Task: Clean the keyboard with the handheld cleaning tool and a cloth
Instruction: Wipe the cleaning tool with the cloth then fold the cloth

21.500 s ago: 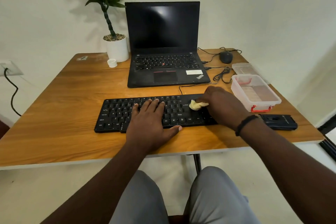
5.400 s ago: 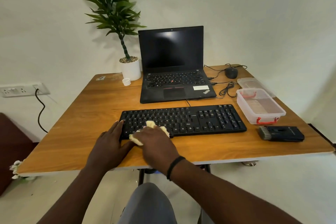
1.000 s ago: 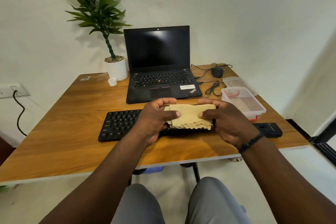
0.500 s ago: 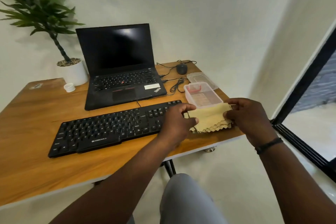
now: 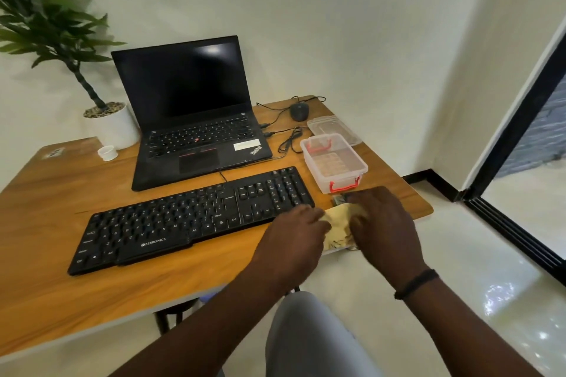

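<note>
hands – left hand [image 5: 294,236], right hand [image 5: 379,223] pinch one cloth [image 5: 337,228] | one keyboard [image 5: 190,217]

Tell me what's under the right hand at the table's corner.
The right hand covers most of the black cleaning tool; only its bristle end shows. The yellow cloth lies between both hands; its far part is hidden.

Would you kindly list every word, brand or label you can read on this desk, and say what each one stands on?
"ZEBRONICS": white print on the front edge of the black keyboard.
"ThinkPad": slanted logo on the palm rest corner of the laptop.
White sticker on the laptop's palm rest: print too small to read.
Key legends on both keyboards: mostly too small or blurred; "Ctrl" and "Alt" show faintly on the black keyboard.
Sticker on the table's far left corner: unreadable.
</note>
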